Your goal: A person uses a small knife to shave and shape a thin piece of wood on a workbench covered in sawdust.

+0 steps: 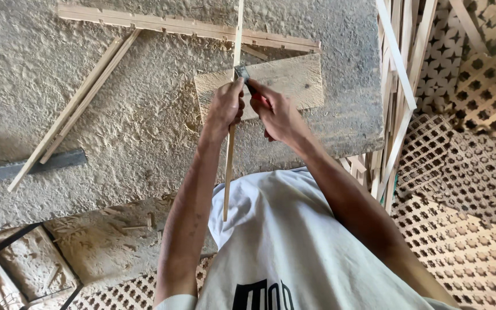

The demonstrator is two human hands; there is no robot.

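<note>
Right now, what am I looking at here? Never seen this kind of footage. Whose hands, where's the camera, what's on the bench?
There is no machine: a person works with bare hands, filmed by one camera worn on their head, looking down past their white shirt.

The left hand grips a long thin wooden strip laid across a small wooden board. The right hand holds a small tool with a metal blade and a red handle against the strip.

The workbench is covered in sawdust. On it lie a notched wooden rail, two loose slats and a grey metal bar. At right stand a bundle of strips and wooden lattice panels.
</note>
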